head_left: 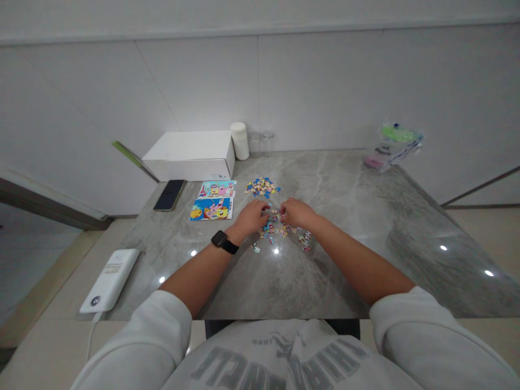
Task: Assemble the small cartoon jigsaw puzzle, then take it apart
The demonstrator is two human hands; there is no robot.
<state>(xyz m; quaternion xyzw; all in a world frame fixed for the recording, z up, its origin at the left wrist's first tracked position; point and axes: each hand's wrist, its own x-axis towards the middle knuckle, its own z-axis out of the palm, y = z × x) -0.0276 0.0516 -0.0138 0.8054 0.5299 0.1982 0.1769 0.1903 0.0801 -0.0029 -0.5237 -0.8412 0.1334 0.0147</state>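
Observation:
Small colourful puzzle pieces (280, 231) lie scattered on the grey marbled table, between and just below my hands. My left hand (255, 215), with a black watch on its wrist, is at the left edge of these pieces, its fingers curled together. From the right, my right hand (296, 212) reaches to the upper side of the same pieces with its fingers pinched. Whatever either hand holds is too small to make out. A second pile of puzzle pieces (263, 187) sits just beyond my hands. Two cartoon picture cards (212, 209) lie to the left.
A white box (190, 154), a white bottle (239, 142) and two clear glasses (267, 144) stand along the wall. A phone (169, 195) lies at the left, a white power bank (110, 280) with a cable nearer me. A plastic bag (393, 146) sits at the back right.

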